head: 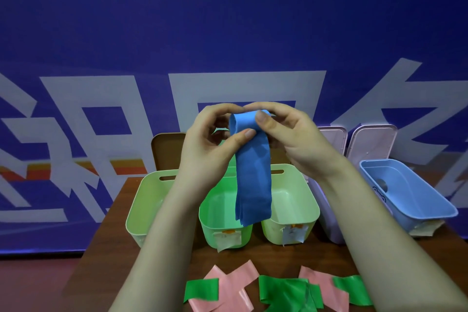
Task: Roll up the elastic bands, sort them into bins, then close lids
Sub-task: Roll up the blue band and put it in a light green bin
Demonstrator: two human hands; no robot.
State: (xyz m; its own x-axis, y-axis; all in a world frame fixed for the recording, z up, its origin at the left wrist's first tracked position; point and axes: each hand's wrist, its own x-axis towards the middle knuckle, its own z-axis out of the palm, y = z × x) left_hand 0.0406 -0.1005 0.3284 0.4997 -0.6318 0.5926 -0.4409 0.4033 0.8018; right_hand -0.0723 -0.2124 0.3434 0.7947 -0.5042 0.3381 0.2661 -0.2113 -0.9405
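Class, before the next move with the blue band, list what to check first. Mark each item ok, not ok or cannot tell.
1. Grip: the left hand and right hand both pinch the top end of the blue band. Ok.
2. Band fully rolled: only the top is curled and the rest hangs loose. Not ok.
3. Blue bin open on top to take the band. Ok.
4. Paper labels on the bins readable. Cannot tell.
5. Pink bands and green bands rolled: they lie flat on the table. Not ok.
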